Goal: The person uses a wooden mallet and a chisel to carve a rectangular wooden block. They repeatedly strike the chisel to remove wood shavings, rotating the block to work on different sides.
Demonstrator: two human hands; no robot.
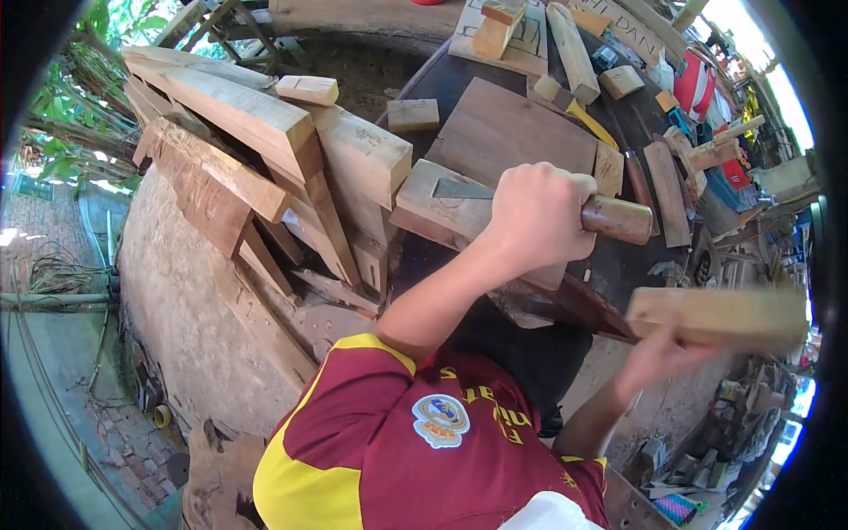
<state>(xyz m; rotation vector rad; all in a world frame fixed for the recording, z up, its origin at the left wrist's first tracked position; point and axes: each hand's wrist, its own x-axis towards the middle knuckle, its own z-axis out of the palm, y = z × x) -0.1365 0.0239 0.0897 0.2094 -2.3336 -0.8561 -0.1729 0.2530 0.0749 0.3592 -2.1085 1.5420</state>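
My left hand (541, 212) is wrapped round the wooden handle of a chisel (618, 220). Its flat metal blade (459, 189) points left over the pale top of a wooden workpiece (426, 201) in front of me. Whether the cutting edge bites into the wood, I cannot tell. Lower on the right, my right hand (664, 355) grips a thick rectangular wooden block (724, 318), held up apart from the chisel and blurred by motion.
Long squared timbers (238, 110) lean in a stack at the left. On the dark bench (618, 265) are a brown board (517, 132), a yellow-handled tool (590, 124) and small offcuts (412, 115). Mixed tools and scraps crowd the right, by a red and white object (695, 86).
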